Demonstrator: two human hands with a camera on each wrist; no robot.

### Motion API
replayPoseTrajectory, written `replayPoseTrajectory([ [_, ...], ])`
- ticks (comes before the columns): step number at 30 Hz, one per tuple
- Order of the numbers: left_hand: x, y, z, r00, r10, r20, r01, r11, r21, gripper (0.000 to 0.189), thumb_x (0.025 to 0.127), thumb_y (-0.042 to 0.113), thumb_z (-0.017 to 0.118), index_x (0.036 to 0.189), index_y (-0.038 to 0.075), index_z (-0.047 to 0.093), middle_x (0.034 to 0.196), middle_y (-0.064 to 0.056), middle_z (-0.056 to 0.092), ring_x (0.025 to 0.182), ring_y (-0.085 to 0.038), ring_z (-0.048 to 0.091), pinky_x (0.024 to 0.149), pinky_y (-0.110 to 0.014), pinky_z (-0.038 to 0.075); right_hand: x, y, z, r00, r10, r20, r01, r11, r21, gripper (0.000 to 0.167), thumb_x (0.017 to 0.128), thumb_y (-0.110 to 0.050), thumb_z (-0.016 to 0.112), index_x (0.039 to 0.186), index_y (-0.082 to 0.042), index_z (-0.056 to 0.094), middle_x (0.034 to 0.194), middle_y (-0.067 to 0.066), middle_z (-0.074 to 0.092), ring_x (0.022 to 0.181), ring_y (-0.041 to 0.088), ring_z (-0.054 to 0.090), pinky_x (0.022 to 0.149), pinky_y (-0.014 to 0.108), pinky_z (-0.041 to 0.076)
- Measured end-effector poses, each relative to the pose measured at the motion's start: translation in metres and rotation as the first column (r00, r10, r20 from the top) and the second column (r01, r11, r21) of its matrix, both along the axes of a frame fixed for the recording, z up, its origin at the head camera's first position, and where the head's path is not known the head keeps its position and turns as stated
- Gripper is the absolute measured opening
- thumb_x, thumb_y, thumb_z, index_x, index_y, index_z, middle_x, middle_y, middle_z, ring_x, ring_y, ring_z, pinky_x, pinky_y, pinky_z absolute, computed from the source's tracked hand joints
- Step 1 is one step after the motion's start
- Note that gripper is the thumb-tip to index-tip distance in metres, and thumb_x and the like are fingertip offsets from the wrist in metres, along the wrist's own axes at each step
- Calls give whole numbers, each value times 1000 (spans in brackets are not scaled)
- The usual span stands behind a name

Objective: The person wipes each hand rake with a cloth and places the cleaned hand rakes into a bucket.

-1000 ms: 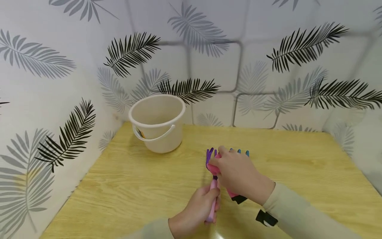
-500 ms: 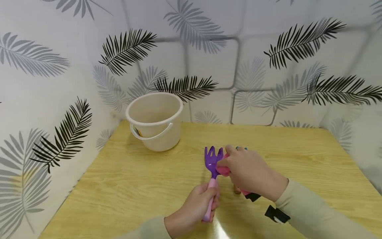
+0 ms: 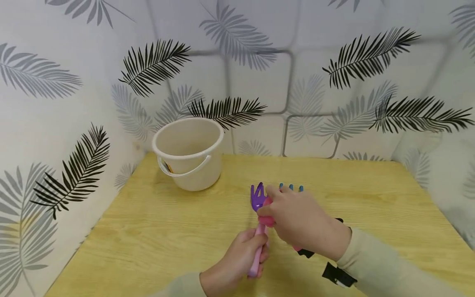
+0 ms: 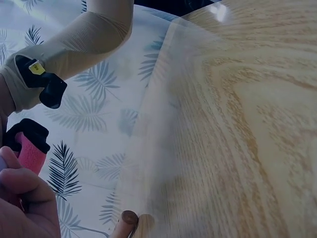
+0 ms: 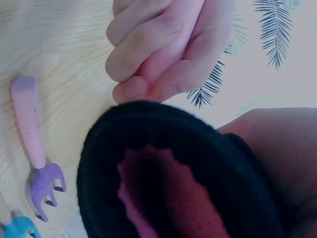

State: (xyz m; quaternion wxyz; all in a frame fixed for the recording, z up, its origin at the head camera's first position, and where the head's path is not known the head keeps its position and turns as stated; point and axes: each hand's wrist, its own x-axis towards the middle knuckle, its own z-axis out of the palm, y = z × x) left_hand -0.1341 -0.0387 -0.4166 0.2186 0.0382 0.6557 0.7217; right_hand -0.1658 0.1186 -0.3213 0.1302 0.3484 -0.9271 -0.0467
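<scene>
My left hand grips the pink handle of a purple garden hand fork, tines pointing away. My right hand holds a pink glove with a black cuff, pressed against the fork's neck. In the right wrist view the glove's black cuff gapes toward the camera, with the left hand behind it. A second purple fork with a pink handle lies on the table there, beside a blue-headed rake. In the head view, blue tines show past the right hand.
A cream bucket with its handle hanging down stands at the back left of the wood-grain table. Leaf-patterned walls rise behind and at the sides. A wooden handle end shows low in the left wrist view.
My right hand with the glove swung right, off the fork's head, then came back left onto its neck. The left hand keeps its grip on the fork in nearly the same place.
</scene>
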Motion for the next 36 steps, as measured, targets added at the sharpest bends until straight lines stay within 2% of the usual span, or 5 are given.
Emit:
replayPoseTrajectory([
  [5,3,-1,0,1000,0,13,0,1000,3,20,100,24,51,92,6,51,63,2,49,40,-10,44,35,-19,31,-1,-1,-7,1000,-16,-15,15,999,-29,23,80,-14,78,88,-35,74,91,1,55,63,17,45,37,25,33],
  [15,5,-6,-6,1000,0,17,0,1000,-1,18,101,22,49,93,6,52,63,1,51,38,-11,45,34,-19,31,-18,-3,-22,994,-71,81,75,996,-44,19,82,-15,76,91,-32,75,88,1,55,65,20,49,41,31,44],
  [21,1,-6,-5,999,29,20,-29,999,15,20,100,22,50,102,2,53,66,1,52,40,-9,45,35,-19,32,-26,8,-20,989,-136,53,136,991,4,30,77,-8,73,95,-32,76,86,0,54,68,21,56,41,32,47],
  [26,1,-12,-5,1000,28,9,-28,999,18,23,101,22,48,106,0,51,66,2,53,40,-9,46,35,-19,31,-31,11,-24,988,-148,34,149,989,-1,27,79,-9,76,96,-30,77,87,2,56,69,21,56,40,30,45],
  [36,0,-14,-5,1000,29,-7,-28,999,33,24,103,28,48,95,5,51,65,2,52,39,-8,46,33,-18,30,-21,9,-25,996,-91,2,91,993,-69,33,75,-9,77,98,-33,76,86,3,54,63,21,50,38,28,41],
])
